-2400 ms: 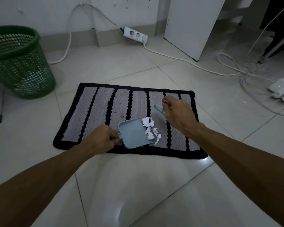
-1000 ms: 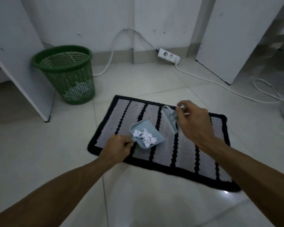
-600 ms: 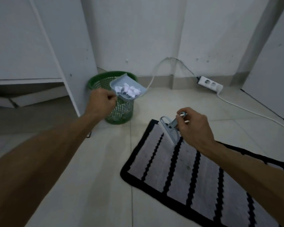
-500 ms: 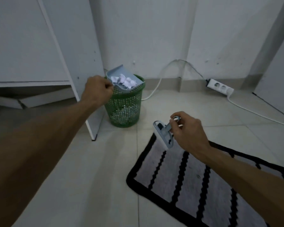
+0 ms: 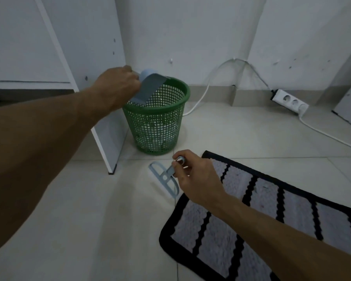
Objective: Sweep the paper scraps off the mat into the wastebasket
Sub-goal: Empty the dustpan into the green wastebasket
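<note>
Dustpan (image 5: 149, 89) has tipped over the wastebasket (image 5: 156, 128) beyond the left hand (image 5: 118, 85) gripping its handle: light, stiff; right hand (image 5: 197, 179) pinches brush (image 5: 164, 177).

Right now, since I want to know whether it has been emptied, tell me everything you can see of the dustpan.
The dustpan is small, pale blue-grey and plastic-looking. The left hand holds its handle above the green wastebasket. It is tipped steeply, underside toward the camera, mouth pointing down into the basket's opening. Its inside is hidden, so no scraps show on it. Whether its lower edge touches the rim cannot be told.
</note>
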`<state>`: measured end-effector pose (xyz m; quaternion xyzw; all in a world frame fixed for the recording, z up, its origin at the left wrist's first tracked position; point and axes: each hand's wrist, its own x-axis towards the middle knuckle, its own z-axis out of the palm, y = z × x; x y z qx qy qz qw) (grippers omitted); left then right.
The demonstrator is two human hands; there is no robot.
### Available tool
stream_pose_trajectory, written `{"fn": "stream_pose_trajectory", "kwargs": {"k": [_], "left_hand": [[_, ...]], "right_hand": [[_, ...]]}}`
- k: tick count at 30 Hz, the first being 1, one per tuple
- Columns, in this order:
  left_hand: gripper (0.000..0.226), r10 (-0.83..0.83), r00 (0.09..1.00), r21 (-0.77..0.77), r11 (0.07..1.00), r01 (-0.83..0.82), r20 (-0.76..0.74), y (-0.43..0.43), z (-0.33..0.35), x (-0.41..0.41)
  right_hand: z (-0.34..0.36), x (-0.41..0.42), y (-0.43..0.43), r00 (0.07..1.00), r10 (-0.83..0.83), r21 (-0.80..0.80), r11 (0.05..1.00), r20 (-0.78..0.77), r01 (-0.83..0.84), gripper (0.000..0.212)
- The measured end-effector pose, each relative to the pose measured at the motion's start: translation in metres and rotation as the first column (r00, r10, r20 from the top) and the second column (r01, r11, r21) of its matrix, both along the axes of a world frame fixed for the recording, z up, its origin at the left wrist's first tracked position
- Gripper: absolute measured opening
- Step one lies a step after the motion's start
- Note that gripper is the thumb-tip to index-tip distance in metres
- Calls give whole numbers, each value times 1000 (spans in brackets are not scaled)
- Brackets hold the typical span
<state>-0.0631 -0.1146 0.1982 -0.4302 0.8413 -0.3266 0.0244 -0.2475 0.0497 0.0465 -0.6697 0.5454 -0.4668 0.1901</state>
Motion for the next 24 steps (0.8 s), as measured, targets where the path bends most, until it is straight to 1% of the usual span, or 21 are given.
{"fn": "stream_pose_trajectory", "kwargs": {"k": [2,3,4,6,8,9,10,11,13,14,15,18,20,23,24], "left_hand": [[23,-23,1000,-7,1000,23,1,-2,-2,1],[24,-35,999,-13,999,34,-26,-3,-3,2],[24,-41,995,-22,999,39,-88,-3,-3,3],[23,-53,954,-46,998,41,-295,-2,-4,7],[14,-101,841,-110,993,50,-531,5,-5,13],[11,-152,763,-158,985,66,-628,11,-6,15],[13,-199,680,-197,977,81,-706,19,-9,17],[16,-228,597,-225,971,82,-769,30,-12,19],[18,-233,428,-233,971,53,-873,55,-24,20],[17,-213,364,-219,975,25,-907,70,-33,20],[16,-183,328,-195,981,-2,-927,85,-46,21],[11,-64,326,-81,996,-41,-943,128,-96,26],[11,91,316,78,996,-53,-944,146,-130,32],[14,276,375,263,961,-86,-885,160,-172,36],[16,325,373,311,945,-100,-869,163,-183,36]], "right_hand": [[-1,0,0,1000,-8,-2,1000,3,8,8],[-2,0,0,1000,-13,-1,1000,4,13,8],[-2,-1,1,1000,-17,3,1000,8,17,9],[1,-1,4,999,-30,17,999,17,30,9],[6,-3,7,998,-55,14,998,1,55,9],[9,-4,8,997,-72,5,997,-14,72,8],[12,-5,9,996,-90,-5,996,-27,89,8],[15,-7,9,993,-109,-13,994,-39,108,8],[18,-11,9,988,-142,-25,990,-63,140,9],[19,-14,9,985,-153,-29,988,-78,151,9],[18,-15,9,982,-162,-31,987,-94,160,10],[15,-16,6,974,-182,-48,983,-133,177,12],[11,-12,2,970,-185,-60,982,-157,178,13],[6,0,-5,959,-171,-106,983,-225,150,14],[4,4,-8,951,-169,-134,981,-258,138,14]]}}
